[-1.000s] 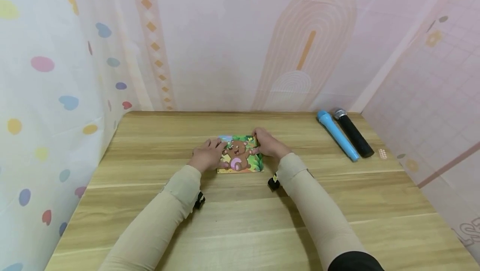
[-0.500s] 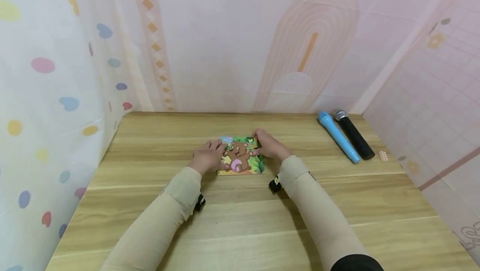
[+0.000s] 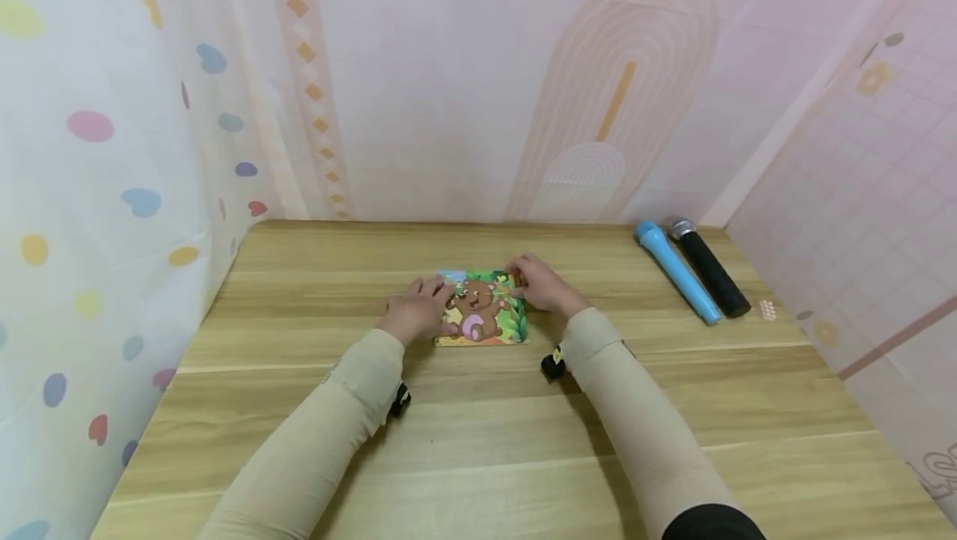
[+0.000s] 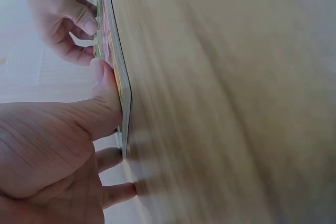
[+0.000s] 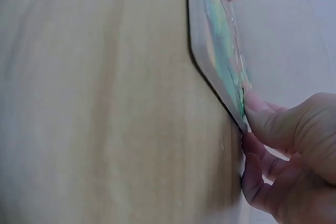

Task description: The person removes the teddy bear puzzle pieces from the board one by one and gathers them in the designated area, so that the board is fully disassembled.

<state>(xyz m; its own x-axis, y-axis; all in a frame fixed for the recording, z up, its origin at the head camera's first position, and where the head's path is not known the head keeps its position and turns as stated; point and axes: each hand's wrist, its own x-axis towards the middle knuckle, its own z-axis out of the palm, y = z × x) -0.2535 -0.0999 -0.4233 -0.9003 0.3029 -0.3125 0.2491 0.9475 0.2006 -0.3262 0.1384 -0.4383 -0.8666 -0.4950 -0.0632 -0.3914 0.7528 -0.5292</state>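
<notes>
A thin puzzle board with a brown bear picture lies flat on the wooden table. My left hand rests on its left side, thumb on the picture and fingers stretched toward the far left edge; in the left wrist view some fingertips touch the table beside the board. At the upper right corner, my right hand has curled fingers against the edge, with its thumb on the board's top. A slightly raised bit shows by that thumb in the right wrist view; whether it is a loose piece is unclear.
At the back right of the table lie a blue toy microphone and a black microphone, side by side. A small card with pale dots is near the right edge. Patterned cloth walls stand behind and at both sides.
My right thumb has drawn back from the bear's arm to the board's right edge, and the right hand has shifted slightly right. The left hand and the board stay in place.
</notes>
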